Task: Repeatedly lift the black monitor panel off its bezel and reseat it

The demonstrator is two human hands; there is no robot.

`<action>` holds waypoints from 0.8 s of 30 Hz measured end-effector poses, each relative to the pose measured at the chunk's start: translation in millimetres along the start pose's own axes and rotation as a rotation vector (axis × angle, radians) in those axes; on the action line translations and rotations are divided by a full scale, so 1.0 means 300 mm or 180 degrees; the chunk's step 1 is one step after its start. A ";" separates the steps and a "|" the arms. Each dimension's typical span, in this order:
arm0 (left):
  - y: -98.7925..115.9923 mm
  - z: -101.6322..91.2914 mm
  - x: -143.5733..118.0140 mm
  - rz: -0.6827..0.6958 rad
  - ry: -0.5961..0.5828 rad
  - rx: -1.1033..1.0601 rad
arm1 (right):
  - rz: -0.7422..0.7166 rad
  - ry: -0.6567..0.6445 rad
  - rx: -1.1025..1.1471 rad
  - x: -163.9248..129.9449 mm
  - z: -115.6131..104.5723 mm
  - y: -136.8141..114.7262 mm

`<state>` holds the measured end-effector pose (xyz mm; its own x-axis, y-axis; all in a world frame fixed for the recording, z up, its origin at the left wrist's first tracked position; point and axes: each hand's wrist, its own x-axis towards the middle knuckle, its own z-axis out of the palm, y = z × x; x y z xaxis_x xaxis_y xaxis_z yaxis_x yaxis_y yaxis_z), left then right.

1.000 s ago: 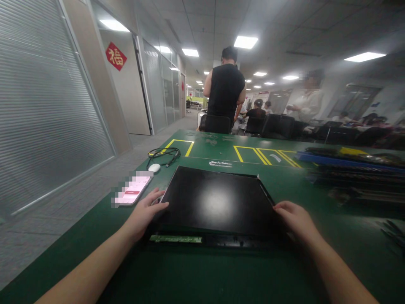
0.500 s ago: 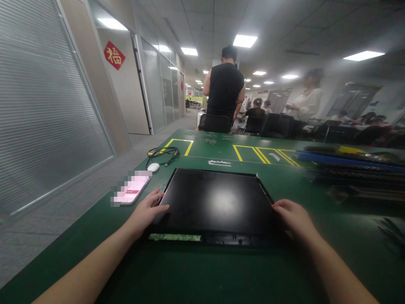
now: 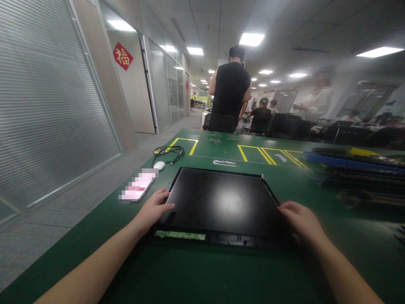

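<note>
A flat black LCD screen panel (image 3: 218,202) lies face up in front of me, a ceiling light mirrored in its surface. Along its near edge runs a green circuit board strip (image 3: 181,235). My left hand (image 3: 155,211) grips the panel's left edge, thumb over the face and the other fingers at the side. On the right edge, my right hand (image 3: 300,218) is closed with thumb and forefinger at the rim; its other fingers are partly hidden. Left of the panel lie a phone (image 3: 139,185) with a blurred screen and a white oval object (image 3: 159,166).
The green table (image 3: 209,274) carries yellow tape outlines. A black cable (image 3: 169,153) lies coiled at the back left. Dark parts and a blue strip (image 3: 332,159) are stacked at the right. Beyond the table stands a person in black (image 3: 230,88), near several chairs.
My view has turned slightly left, so everything sits a little further right in the picture. Both hands stay at the panel's edges.
</note>
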<state>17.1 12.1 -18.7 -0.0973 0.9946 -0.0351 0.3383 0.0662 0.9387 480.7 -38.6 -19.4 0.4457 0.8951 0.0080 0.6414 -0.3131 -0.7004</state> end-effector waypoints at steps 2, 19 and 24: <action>-0.002 -0.001 -0.001 0.0034 -0.0007 0.0063 | -0.0007 -0.0001 0.0061 0.003 0.003 0.009; -0.001 -0.006 0.004 0.0227 -0.0086 0.0362 | 0.0067 -0.0055 -0.0023 0.016 0.005 0.031; -0.007 -0.004 0.009 0.0246 -0.0050 0.0348 | 0.0042 -0.0051 -0.0047 0.021 0.009 0.041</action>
<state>15.1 14.6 -20.5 -0.0525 0.9982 0.0296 0.4445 -0.0032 0.8958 489.5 -36.0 -30.0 0.4442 0.8958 -0.0126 0.6447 -0.3294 -0.6898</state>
